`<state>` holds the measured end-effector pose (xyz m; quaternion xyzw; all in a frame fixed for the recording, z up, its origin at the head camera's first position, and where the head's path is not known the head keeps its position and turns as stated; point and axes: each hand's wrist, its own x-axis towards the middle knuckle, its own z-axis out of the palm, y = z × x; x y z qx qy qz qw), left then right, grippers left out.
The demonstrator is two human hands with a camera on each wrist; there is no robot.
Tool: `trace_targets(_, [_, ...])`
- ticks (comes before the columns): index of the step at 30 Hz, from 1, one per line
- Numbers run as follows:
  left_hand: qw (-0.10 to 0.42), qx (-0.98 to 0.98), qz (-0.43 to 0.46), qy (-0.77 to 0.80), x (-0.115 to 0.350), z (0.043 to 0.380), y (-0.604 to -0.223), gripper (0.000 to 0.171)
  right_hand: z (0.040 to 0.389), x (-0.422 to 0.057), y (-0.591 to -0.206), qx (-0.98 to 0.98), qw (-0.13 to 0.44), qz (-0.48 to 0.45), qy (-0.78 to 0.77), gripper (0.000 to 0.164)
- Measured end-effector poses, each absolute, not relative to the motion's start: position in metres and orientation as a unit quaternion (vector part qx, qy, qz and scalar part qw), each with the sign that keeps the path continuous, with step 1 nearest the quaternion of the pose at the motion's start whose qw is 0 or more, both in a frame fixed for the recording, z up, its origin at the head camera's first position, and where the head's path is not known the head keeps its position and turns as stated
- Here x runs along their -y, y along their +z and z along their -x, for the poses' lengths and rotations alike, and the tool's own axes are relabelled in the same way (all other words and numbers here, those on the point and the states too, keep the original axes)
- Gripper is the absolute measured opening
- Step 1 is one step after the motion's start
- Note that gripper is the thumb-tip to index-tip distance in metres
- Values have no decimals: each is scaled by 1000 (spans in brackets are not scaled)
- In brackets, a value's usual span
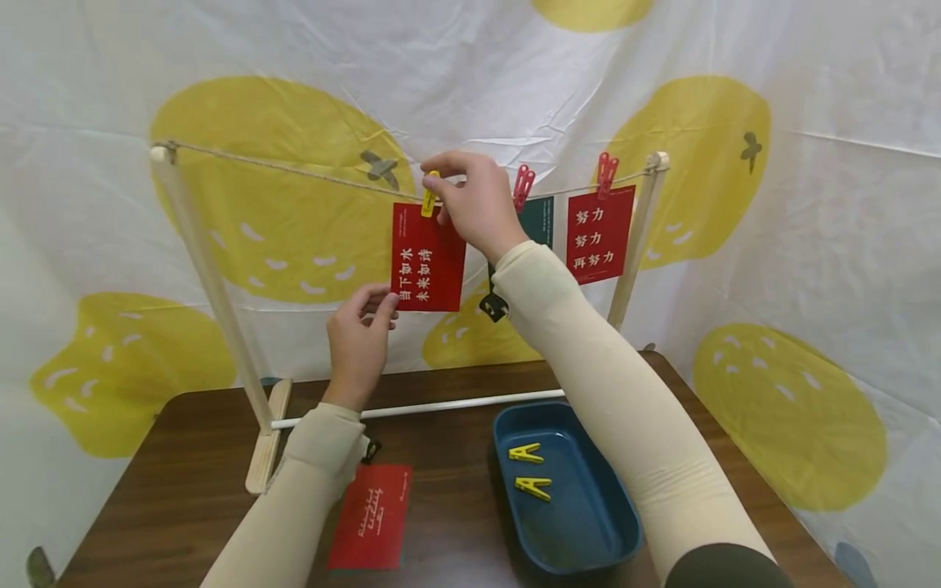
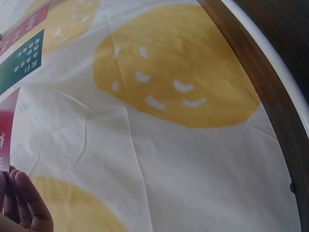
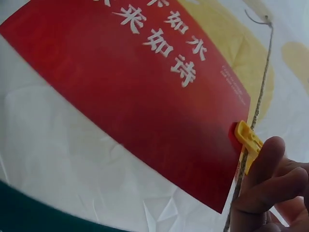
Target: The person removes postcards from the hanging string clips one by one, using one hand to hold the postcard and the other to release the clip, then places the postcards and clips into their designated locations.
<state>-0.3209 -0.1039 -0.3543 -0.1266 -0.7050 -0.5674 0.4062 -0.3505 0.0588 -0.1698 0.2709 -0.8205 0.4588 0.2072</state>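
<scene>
A red card (image 1: 441, 265) with white characters hangs at the string (image 1: 294, 170). At its top edge is a yellow clothespin (image 1: 430, 194), which my right hand (image 1: 481, 200) pinches between thumb and fingers. The right wrist view shows the clothespin's (image 3: 247, 137) jaws over the card's edge, beside the string (image 3: 263, 87). My left hand (image 1: 360, 335) pinches the card's lower left corner; in the left wrist view the fingers (image 2: 31, 200) are at the card's (image 2: 7, 130) edge.
To the right, red clothespins (image 1: 524, 188) hold a green card (image 1: 540, 220) and another red card (image 1: 601, 237) on the string. Wooden posts (image 1: 213, 286) support it. A blue tray (image 1: 566, 531) with two yellow clothespins (image 1: 532, 487) and a red card (image 1: 371, 518) lie on the table (image 1: 448, 506).
</scene>
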Motion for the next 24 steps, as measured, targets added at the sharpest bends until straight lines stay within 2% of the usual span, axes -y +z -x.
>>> trace_targets(7, [404, 699, 128, -576, 101, 322, -357, 22, 352, -59, -172, 761, 225, -298, 530, 22])
trace_targets(12, [403, 706, 122, -569, 100, 320, -358, 18, 346, -59, -170, 708, 271, -303, 577, 10])
trace_targets(24, [406, 714, 120, -557, 96, 298, -343, 18, 337, -60, -163, 644, 338, -313, 611, 7])
